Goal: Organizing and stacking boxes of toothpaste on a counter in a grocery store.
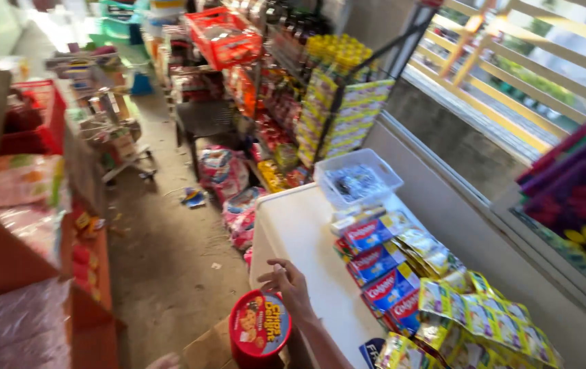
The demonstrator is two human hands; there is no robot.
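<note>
- Red round tin with a picture label on its lid sits low in the view, just under the person's hand and beside the front edge of the white chest-like counter.
- Right hand reaches in from the lower edge, fingers loosely spread and bent, resting on or just above the tin's upper rim; whether it actually touches cannot be told, and it grips nothing firmly.
- Left hand: only a blurred pale tip shows at the bottom edge, so its state cannot be told.
- Brown cardboard box lies under and beside the tin.
- Red and blue flat cartons lie in a row along the counter's right part, near the hand.
- Strips of yellow-green foil sachets lie heaped to the right of the cartons.
- White plastic basket of small dark packets stands at the counter's far end.
- Wire rack of yellow bottles and hanging sachet strips rises behind the basket.
- Bare concrete floor runs between the counter and the red-brown shelves on the left, with bagged goods lying on it.
</note>
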